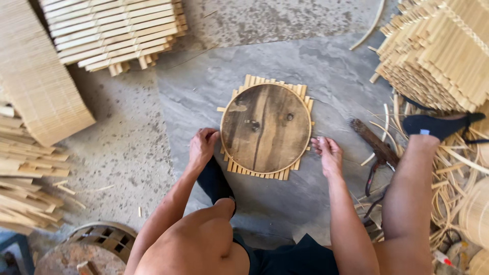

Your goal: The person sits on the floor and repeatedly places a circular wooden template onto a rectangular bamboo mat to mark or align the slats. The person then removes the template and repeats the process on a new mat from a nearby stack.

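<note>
Down on the floor, the left hand [202,145] rests its curled grip against the left edge of a round wooden disc [265,127], clamped on nothing. Opposite, the right hand [328,152] lies with fingers loosely apart, just beside the disc's right edge, empty. Beneath the disc sits a mat of bamboo slats [254,172], on a grey stone slab [331,66]. Stacks of slat mats [114,30] lie beyond, and a dark cutting tool [374,145] to the right.

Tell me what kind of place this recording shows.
Probably a floor-level bamboo craft workshop: stacks of slat mats around a stone slab, loose strips, and both hands, left hand and right hand, at a round wooden disc on a mat.
</note>
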